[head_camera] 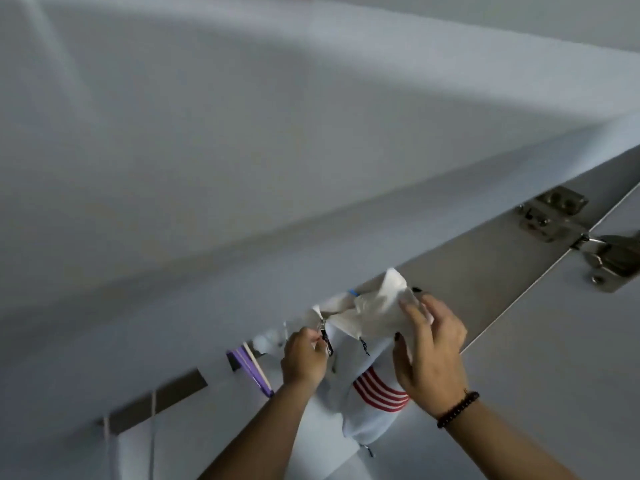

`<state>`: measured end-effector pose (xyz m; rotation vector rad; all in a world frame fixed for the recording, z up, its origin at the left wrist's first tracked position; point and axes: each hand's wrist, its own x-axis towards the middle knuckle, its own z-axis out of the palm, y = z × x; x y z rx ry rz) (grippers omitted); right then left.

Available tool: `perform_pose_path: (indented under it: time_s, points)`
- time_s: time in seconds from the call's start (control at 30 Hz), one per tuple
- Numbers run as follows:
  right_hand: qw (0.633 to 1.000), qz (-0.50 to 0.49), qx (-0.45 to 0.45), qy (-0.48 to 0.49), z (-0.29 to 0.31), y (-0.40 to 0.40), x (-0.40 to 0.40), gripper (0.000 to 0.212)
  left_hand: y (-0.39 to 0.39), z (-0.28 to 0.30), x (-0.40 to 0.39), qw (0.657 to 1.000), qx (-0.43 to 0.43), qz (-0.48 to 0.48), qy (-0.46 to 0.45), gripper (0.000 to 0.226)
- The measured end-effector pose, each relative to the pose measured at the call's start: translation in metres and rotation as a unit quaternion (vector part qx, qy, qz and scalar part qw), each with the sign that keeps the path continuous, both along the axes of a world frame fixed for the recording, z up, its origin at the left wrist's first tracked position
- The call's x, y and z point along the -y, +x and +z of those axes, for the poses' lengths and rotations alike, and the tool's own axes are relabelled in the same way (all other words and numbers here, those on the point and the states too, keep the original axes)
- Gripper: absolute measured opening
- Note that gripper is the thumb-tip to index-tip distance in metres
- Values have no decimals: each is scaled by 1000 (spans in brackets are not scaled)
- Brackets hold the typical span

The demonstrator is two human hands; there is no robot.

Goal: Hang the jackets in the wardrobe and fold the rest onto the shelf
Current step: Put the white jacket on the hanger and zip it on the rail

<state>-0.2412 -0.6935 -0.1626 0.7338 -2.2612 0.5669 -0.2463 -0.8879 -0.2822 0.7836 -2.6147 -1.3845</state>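
Facing white wardrobe panels (242, 150), hinge (550, 216)

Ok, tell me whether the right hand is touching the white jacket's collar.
Touching. The head view shows the right hand with fingers and thumb curled round the white jacket collar fabric.

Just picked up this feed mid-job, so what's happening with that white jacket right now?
A person is working on a white jacket with red stripes, up inside the wardrobe. The left hand pinches the zipper pull near the collar, while the right hand grips the collar fabric. A door hinge shows at right. Whether the jacket hangs on a hanger cannot be told.
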Motion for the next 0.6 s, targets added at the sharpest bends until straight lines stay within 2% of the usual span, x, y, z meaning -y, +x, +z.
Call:
perform_pose_path:
  time_s: [0.07, 0.13, 0.2, 0.27, 0.3, 0.37, 0.43, 0.53, 0.6]
  points:
    - [995, 85, -23, 50, -11, 16, 2, 37, -1, 3, 0, 1000, 2, -2, 9, 14]
    - [983, 157, 28, 92, -27, 24, 7, 30, -2, 6, 2, 999, 4, -13, 29, 3]
    - [973, 172, 130, 79, -46, 21, 14, 23, -4, 10, 4, 999, -1, -19, 49, 9]
    - [956, 114, 270, 10, -55, 18, 26, 20, -4, 14, 6, 995, -21, -2, 101, 22]
    - [934, 65, 352, -23, -54, 15, 32, 20, -1, 17, 7, 992, -29, 4, 125, 27]
    - [862, -24, 504, -43, -53, 8, 48, 18, 7, 21, 6, 988, -55, 11, 143, 33]
    - [776, -53, 618, -115, -49, 2, 64, 24, 22, 26, 5, 986, -90, -4, 137, 35]
    - [618, -65, 736, -269, -40, -1, 86, 18, 50, 32, 4, 984, -136, -44, 110, 32]
    - [550, -64, 761, -338, -41, 3, 94, 15, 68, 32, 6, 980, -154, -61, 107, 20]
